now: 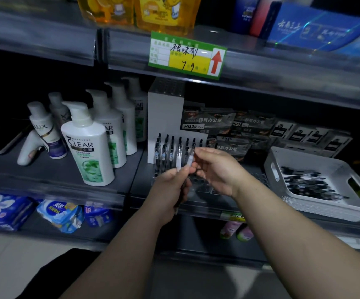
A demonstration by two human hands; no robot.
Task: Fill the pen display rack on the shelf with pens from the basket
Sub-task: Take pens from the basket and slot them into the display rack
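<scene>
The white stepped pen display rack (165, 117) stands on the middle shelf, with several black-capped pens (167, 148) upright in its rear rows and empty holes in its front rows. My left hand (170, 190) grips a small bunch of pens (180, 162) in front of the rack. My right hand (215, 167) pinches the top of one clear pen (190, 157) in that bunch. The white basket (334, 209) with many loose pens sits on the shelf to the right.
White shampoo bottles (90, 147) crowd the shelf left of the rack. Black pen boxes (222, 124) are stacked behind and right of it. A green and yellow price tag (187, 53) hangs from the shelf above. Blue packets (60, 214) lie on the lower shelf.
</scene>
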